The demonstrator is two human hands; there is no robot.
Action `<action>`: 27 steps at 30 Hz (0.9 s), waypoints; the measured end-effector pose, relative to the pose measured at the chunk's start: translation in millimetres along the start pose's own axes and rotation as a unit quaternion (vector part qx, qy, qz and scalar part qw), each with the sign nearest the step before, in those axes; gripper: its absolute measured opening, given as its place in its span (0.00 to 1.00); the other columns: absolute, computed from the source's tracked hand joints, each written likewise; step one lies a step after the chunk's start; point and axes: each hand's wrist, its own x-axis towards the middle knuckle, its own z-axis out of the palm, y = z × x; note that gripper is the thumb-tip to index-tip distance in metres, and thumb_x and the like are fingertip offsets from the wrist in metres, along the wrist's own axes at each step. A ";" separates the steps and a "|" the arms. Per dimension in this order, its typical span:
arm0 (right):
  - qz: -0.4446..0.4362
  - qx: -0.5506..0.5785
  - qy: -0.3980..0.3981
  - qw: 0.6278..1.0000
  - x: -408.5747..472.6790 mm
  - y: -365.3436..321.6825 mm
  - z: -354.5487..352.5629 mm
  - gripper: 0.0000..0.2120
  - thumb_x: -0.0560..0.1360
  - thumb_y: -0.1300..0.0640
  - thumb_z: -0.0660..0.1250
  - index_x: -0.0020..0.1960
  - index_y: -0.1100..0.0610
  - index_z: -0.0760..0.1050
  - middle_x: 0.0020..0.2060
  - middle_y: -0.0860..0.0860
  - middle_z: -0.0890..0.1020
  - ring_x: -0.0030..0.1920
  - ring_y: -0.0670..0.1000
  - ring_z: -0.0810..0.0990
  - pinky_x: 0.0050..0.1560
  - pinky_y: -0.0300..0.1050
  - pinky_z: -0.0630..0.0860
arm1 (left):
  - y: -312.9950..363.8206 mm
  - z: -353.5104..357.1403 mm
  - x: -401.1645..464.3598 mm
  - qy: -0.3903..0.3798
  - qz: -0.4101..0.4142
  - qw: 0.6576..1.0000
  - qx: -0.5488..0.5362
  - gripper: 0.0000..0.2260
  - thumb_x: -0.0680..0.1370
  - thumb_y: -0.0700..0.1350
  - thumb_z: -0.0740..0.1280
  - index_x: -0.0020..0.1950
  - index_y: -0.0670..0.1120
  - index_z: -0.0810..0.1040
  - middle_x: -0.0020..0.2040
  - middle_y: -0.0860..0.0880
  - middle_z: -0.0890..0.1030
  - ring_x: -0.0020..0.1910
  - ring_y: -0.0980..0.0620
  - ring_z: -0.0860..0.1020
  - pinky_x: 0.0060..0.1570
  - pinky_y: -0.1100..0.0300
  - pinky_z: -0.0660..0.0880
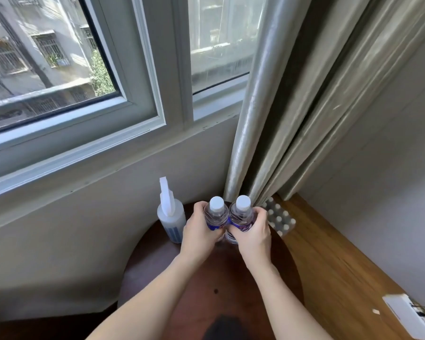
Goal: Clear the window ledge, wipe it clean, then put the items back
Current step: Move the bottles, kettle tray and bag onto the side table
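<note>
In the head view, the left hand (198, 231) is gripping one water bottle (216, 214) and the right hand (253, 233) is gripping the other bottle (242, 213), both standing over the round table (231, 278), a spray bottle (171, 217) at nine o'clock. They are looking full, so heavy-ish, slick and slightly squashy; holding mid-body around the label seems safest.

A: Can you read the bottles' (216, 217) labels?
B: No, the hands (199, 233) cover them.
A: And the desk (231, 278)?
B: Cut off at the bottom edge; the blister pack (279, 219) is partly behind the curtain (268, 143).
</note>
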 end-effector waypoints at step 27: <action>-0.170 -0.021 -0.019 0.985 -120.9 -173.9 -27.7 0.31 0.70 0.59 0.76 0.69 0.62 0.71 0.67 0.55 0.74 0.69 0.54 0.70 0.68 0.36 0.61 | 47.4 -142.1 -131.5 0.021 0.118 0.992 0.044 0.26 0.73 0.47 0.73 0.68 0.48 0.69 0.61 0.54 0.73 0.61 0.53 0.73 0.56 0.62 0.70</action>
